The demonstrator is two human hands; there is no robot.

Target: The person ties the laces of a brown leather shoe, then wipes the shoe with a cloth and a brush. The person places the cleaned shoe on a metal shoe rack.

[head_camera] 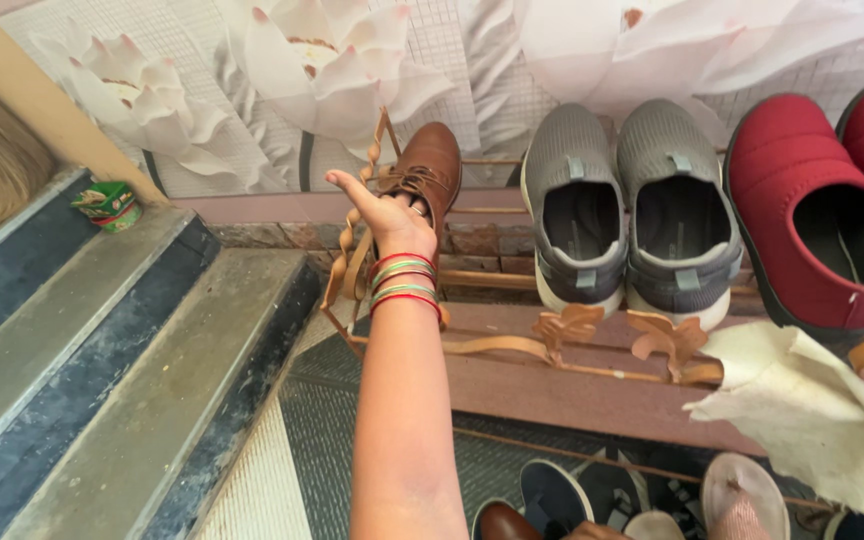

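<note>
1. Here, the brown lace-up shoe (430, 165) stands at the left end of the rack's top shelf (512, 160), toe pointing away toward the wall, heel toward the camera.
2. Left hand (384, 208) reaches up from below; its fingers (414, 205) are tucked into the shoe's opening at the heel, gripping it, while the thumb (344, 182) sticks out to the left, clear of the shoe.
3. Red, green and gold bangles (405, 280) stack on that wrist.
4. Right hand: only a sliver shows at the bottom edge (592, 531), beside another brown shoe (502, 522); cannot tell how its fingers are set.
5. Just right of the held shoe, a pair of grey slip-on shoes (627, 210) sits on the same shelf, then a pair of red padded slippers (820, 205) further right.
6. Rack frame is copper-coloured metal with leaf ornaments (570, 325) along the front rail.
7. A white cloth (802, 405) hangs over the rail at right.
8. Lower down, dark shoes and a pale sandal (744, 490) lie near the floor.
9. Stone steps (102, 370) rise on the left; a small green packet (107, 205) rests at their top. White paper flowers (322, 55) cover the wall behind.
</note>
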